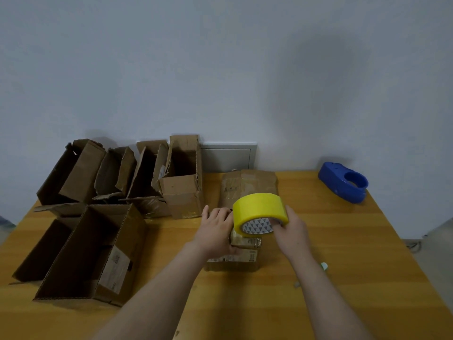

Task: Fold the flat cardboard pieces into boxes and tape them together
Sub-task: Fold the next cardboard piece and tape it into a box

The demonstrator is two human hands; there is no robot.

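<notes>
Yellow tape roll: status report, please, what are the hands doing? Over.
Right hand grips yellow tape roll. Left hand holds small brown cardboard box under it. Nothing in the way; blue plastic tape dispenser idle, far right.

text: none legible | label (115, 271) on open box (98, 231): too blurred

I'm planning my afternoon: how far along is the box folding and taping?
Done: several folded boxes stand open on the left. In hand: the left hand holds a small box while the right hand grips the yellow tape roll over it. Left: one flat cardboard piece lies behind them.
</notes>
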